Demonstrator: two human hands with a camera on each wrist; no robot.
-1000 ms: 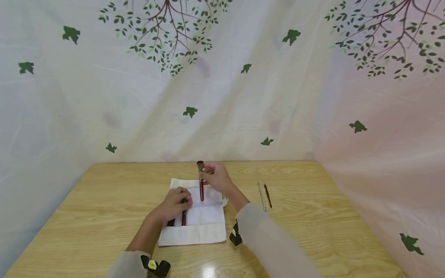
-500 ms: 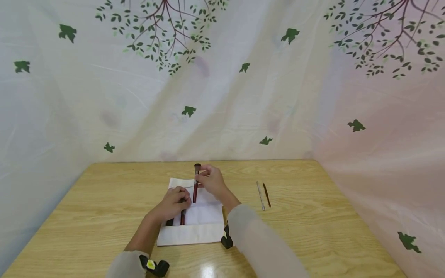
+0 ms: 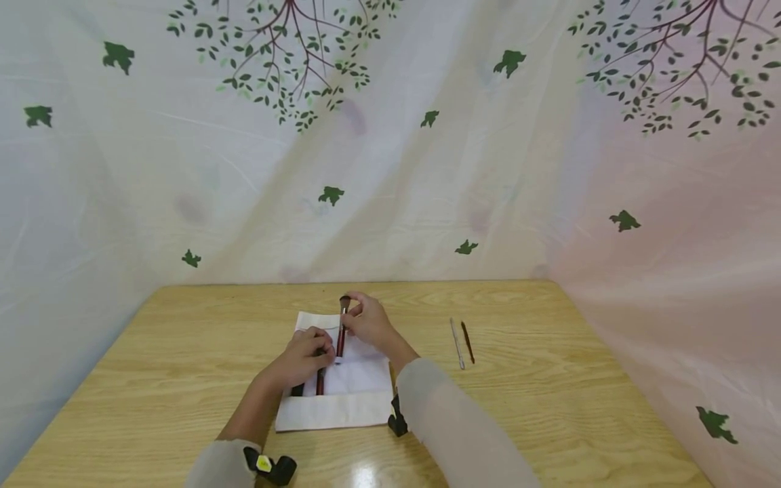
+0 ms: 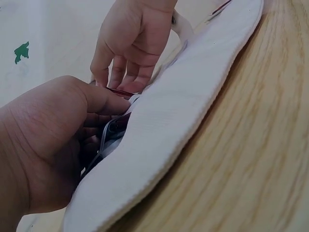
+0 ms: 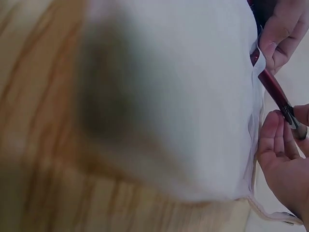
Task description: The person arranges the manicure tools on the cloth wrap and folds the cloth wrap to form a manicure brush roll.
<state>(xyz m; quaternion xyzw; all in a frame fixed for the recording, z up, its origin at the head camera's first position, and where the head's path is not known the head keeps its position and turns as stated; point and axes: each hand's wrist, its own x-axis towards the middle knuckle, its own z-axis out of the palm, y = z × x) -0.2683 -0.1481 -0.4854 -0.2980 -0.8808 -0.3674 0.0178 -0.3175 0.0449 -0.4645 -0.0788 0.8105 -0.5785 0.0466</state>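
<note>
A white cloth brush roll (image 3: 360, 411) lies unfolded on the table, its near edge turned up into a pocket. My right hand (image 3: 371, 325) pinches a makeup brush (image 3: 342, 342) near its dark bristles, held upright with its red handle pointing down. In the right wrist view the end of that brush's red handle (image 5: 273, 87) sits behind a thin white fabric edge. My left hand (image 3: 305, 356) pinches this edge of the roll between thumb and fingers. Below it, a red handle (image 3: 320, 381) and a black one (image 3: 297, 390) stick out of the pocket, their upper parts hidden.
Right of the roll, a thin silver tool (image 3: 457, 344) and a slim dark-red stick (image 3: 468, 342) lie on the wooden table (image 3: 537, 379). A white curtain (image 3: 390, 224) with leaf prints hangs behind the table.
My right hand has moved the brush left and down, so its handle end has come down to the fabric edge beside my left fingers. The left hand has stayed in place.
</note>
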